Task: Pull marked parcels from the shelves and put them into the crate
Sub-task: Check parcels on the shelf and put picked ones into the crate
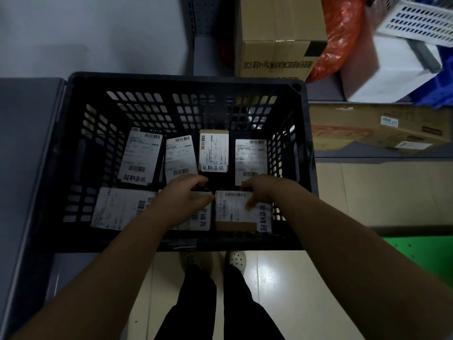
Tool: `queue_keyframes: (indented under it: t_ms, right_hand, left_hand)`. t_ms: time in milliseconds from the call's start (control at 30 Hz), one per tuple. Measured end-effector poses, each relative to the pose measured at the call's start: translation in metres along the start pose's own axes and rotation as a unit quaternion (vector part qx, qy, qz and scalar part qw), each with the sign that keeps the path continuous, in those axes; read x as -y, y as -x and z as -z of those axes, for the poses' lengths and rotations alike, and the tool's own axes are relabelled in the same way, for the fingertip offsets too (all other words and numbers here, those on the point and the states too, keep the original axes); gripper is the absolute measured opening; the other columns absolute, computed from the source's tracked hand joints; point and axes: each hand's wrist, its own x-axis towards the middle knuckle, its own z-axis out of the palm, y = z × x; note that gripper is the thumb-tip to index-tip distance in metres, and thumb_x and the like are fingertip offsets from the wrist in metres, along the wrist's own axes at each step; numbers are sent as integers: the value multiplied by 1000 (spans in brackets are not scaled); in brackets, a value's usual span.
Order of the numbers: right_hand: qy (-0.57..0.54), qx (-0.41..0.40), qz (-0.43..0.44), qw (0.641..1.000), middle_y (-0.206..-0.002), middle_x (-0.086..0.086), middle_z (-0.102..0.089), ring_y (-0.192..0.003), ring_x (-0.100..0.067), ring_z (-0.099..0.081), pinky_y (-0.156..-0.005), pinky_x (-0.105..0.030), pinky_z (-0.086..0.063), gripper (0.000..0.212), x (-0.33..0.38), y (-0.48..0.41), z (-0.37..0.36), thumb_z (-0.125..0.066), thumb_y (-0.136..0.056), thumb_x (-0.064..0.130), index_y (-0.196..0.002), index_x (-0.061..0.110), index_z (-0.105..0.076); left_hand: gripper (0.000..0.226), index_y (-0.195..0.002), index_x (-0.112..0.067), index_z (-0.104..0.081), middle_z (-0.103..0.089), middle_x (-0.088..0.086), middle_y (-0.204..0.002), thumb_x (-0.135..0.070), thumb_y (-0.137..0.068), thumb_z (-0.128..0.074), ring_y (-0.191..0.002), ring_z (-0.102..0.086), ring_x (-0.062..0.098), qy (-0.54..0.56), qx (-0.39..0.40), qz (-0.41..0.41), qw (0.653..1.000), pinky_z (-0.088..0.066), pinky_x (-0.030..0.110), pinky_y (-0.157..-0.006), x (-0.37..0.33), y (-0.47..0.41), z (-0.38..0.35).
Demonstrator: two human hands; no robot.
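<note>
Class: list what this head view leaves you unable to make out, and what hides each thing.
All in the head view.
Middle front parcel: label mostly under the left hand.
Back-right parcel: handwritten mark behind the right hand.
Label print: too small, dim.
White basket: cut by the top edge.

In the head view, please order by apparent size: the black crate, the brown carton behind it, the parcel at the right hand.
1. Largest: black crate.
2. Then brown carton, though the frame cuts it off and it lies farther away.
3. Smallest: parcel that the right hand grips.
</note>
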Motion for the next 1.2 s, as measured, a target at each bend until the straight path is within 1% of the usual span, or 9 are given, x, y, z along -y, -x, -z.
queue_keyframes:
  t_ms: [267,433,633,733,800,900,1000,1100,1200]
  right_hand:
    - [6,-18,-1,1000,-137,-5,-56,-120,-25,-57,-96,-38,-47,55,1,8,-3,-73,-87,21,-138,24,-54]
    - [9,-12,-5,1000,-141,-7,-54,-122,-26,-56,-101,-40,-48,56,2,13,-6,-68,-91,21,-144,25,-49]
    - [24,-12,-8,1000,-143,-7,-52,-124,-26,-55,-101,-40,-48,59,5,19,1,-70,-90,21,-145,24,-47]
    - [44,-21,-1,999,-143,-7,-52,-117,-25,-59,-100,-39,-50,60,10,29,11,-70,-90,22,-145,25,-47]
    - [53,-36,4,998,-144,-6,-51,-116,-24,-60,-100,-40,-50,59,14,42,24,-68,-91,23,-146,26,-46]
    - [52,-101,7,994,-147,-6,-48,-127,-27,-52,-105,-41,-46,57,18,64,51,-66,-93,27,-146,26,-46]
    - [-1,-186,9,982,-148,-9,-47,-131,-28,-48,-105,-38,-43,59,17,72,68,-65,-93,33,-148,23,-44]
    - [-137,-222,15,965,-137,-9,-58,-117,-24,-59,-93,-33,-48,55,24,69,58,-62,-95,37,-144,19,-48]
    - [-263,-252,15,931,-127,-6,-65,-103,-21,-62,-81,-30,-50,48,41,59,40,-60,-96,40,-136,15,-55]
  left_hand:
    - [47,-130,-22,-57,-51,-11,-118,-39,-88,-68,-113,-48,6,-6,6,8,1000,-40,25,-94,-8,1,0]
    - [48,-130,-21,-57,-54,-4,-127,-40,-87,-68,-117,-49,10,-17,21,18,999,-43,31,-101,-8,3,0]
    - [49,-131,-21,-56,-54,-4,-129,-41,-87,-68,-116,-48,9,-26,22,21,999,-42,27,-98,-9,4,1]
    - [50,-131,-20,-57,-55,-5,-128,-40,-86,-69,-117,-49,9,2,11,25,1000,-41,26,-97,-10,6,3]
    - [53,-134,-21,-54,-53,-5,-130,-39,-86,-70,-117,-48,7,13,4,21,1000,-40,24,-94,-11,9,6]
    - [56,-137,-24,-50,-49,-6,-133,-40,-87,-69,-119,-46,6,26,-26,10,999,-38,25,-95,-17,14,15]
    - [58,-139,-26,-46,-47,-6,-135,-43,-87,-67,-121,-46,11,37,-78,20,996,-41,31,-99,-23,15,26]
    - [63,-141,-25,-43,-50,-4,-135,-49,-87,-65,-117,-48,12,58,-95,63,992,-42,32,-98,-24,13,33]
    - [62,-139,-22,-46,-54,-1,-134,-51,-87,-64,-117,-51,13,92,-80,98,988,-40,28,-91,-24,10,37]
